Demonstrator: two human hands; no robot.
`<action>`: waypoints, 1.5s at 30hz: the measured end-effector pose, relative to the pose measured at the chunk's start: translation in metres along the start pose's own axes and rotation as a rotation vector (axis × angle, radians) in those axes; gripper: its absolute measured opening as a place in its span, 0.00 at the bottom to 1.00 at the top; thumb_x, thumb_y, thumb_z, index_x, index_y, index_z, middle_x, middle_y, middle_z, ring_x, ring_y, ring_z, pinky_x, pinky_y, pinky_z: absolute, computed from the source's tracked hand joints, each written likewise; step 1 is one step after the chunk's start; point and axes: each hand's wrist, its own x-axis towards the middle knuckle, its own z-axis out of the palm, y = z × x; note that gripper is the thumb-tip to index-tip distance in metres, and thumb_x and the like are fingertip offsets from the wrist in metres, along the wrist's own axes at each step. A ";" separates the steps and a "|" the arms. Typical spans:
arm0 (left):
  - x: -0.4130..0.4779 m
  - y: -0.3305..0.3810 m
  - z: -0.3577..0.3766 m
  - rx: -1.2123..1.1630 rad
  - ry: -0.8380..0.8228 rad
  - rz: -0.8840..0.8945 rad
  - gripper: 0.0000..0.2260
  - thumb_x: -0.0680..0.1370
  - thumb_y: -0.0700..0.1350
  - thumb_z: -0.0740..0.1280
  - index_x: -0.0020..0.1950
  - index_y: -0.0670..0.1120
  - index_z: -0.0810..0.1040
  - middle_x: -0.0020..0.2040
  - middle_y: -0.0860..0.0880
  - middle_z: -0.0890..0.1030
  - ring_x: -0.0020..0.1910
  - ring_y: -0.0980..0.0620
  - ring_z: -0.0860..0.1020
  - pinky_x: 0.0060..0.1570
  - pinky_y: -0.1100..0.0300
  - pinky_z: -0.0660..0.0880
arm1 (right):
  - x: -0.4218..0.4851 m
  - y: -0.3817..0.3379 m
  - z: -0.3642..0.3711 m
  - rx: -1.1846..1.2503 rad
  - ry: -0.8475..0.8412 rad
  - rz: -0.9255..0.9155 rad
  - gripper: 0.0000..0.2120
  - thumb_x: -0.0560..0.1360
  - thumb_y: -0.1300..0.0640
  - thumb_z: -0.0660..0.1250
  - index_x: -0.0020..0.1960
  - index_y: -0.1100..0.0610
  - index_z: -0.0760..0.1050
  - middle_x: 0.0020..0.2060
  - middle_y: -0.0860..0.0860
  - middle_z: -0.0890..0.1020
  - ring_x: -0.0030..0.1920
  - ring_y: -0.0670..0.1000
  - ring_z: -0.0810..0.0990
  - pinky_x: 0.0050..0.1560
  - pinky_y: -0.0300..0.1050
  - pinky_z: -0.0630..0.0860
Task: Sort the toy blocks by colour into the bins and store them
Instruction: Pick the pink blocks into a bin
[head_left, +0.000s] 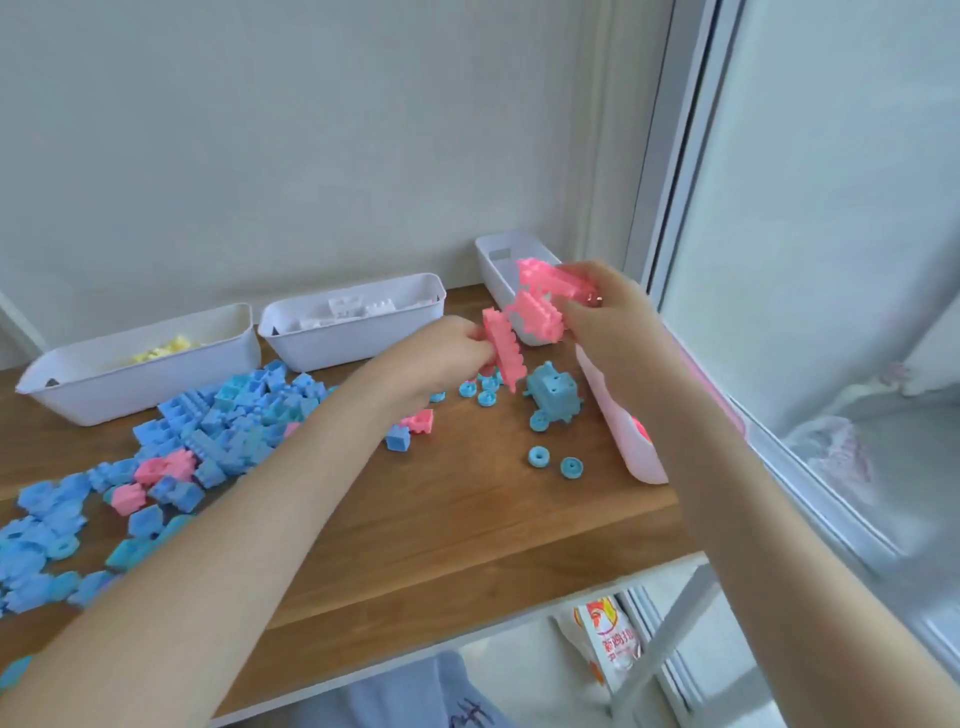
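Pink blocks (545, 296) gripped in right hand (613, 317); left hand (441, 353) pinches pink strip (503, 348) (fingertips hidden).

The left hand (441, 353) gripped one long pink block (503, 351) above the wooden table (467, 519). The right hand (608, 322) held further pink blocks (545, 296) over the right-most bin (493, 270). Two more bins (one with yellow blocks (78, 389), one with white (353, 340)) stood behind a pile of blue blocks (234, 415).
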 end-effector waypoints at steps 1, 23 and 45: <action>0.005 0.008 0.007 0.005 -0.009 0.023 0.10 0.78 0.42 0.62 0.45 0.40 0.81 0.34 0.50 0.76 0.33 0.56 0.73 0.34 0.65 0.67 | 0.006 0.003 -0.014 -0.088 0.062 -0.034 0.16 0.73 0.65 0.60 0.57 0.53 0.76 0.47 0.51 0.80 0.46 0.51 0.79 0.49 0.46 0.76; 0.065 0.073 0.110 0.456 0.119 0.297 0.13 0.81 0.39 0.55 0.66 0.41 0.65 0.59 0.41 0.74 0.53 0.45 0.76 0.41 0.57 0.69 | 0.023 0.058 -0.098 -1.040 -0.318 0.016 0.22 0.76 0.46 0.62 0.69 0.47 0.64 0.58 0.48 0.77 0.68 0.52 0.66 0.72 0.62 0.43; 0.062 0.056 0.100 0.838 0.036 0.269 0.19 0.82 0.49 0.48 0.57 0.48 0.77 0.63 0.43 0.72 0.66 0.44 0.62 0.67 0.45 0.53 | 0.047 0.064 -0.079 -0.558 -0.067 -0.153 0.11 0.78 0.57 0.62 0.59 0.58 0.73 0.50 0.54 0.80 0.51 0.56 0.77 0.43 0.40 0.66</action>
